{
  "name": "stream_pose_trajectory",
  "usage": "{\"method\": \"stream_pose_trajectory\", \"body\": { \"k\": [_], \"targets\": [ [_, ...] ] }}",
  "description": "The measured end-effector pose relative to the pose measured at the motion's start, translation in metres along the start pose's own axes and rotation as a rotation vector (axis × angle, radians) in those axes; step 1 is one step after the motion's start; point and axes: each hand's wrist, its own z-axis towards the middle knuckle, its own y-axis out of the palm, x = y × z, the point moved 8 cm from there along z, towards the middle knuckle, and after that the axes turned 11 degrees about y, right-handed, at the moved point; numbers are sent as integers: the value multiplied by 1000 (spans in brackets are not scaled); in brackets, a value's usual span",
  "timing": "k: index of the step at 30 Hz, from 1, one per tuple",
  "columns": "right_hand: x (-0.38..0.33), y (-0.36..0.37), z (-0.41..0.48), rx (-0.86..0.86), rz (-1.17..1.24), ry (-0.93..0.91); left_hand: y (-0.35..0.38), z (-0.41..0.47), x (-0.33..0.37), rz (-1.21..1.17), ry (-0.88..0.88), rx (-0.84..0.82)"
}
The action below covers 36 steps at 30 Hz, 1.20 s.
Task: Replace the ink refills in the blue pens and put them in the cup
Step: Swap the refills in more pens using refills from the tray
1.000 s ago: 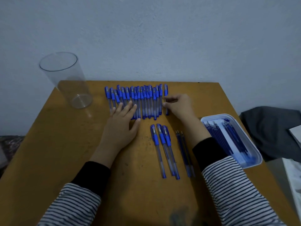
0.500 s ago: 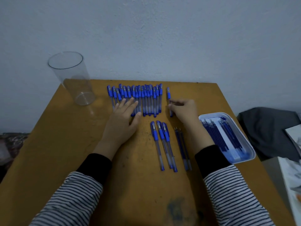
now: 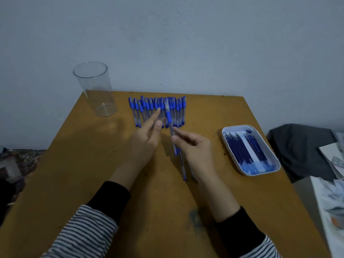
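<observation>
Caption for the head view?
Right hand holds a blue pen over the pen row; left hand open beside it.

The table (image 3: 93, 174) bears a cup (image 3: 96, 90), blue pens (image 3: 178, 112) and a tray (image 3: 260, 173).

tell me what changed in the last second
The right hand pinched one pen off the right end of the row of pens and lifted it toward the middle; the left hand rose off them, fingers straight. The cup and refill tray stayed put.
</observation>
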Motion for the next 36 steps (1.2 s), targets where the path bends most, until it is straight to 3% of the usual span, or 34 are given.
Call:
{"method": "stream_pose_trajectory", "body": {
  "k": [7, 12, 18, 26, 36],
  "targets": [
    [11, 17, -35, -50, 4, -25, -9, -29, 11, -290, -40, 175],
    [13, 21, -52, -88, 22, -58, -26, -46, 22, -369, -32, 260],
    [25, 10, -58, -7, 38, -82, -27, -71, 13, -364, -137, 99],
    [34, 17, -71, -63, 204, -97, -20, -108, 16, -350, -125, -37],
    [37, 14, -69, -35, 171, -151, -17, -118, 3, -319, -115, 4]
  ]
}}
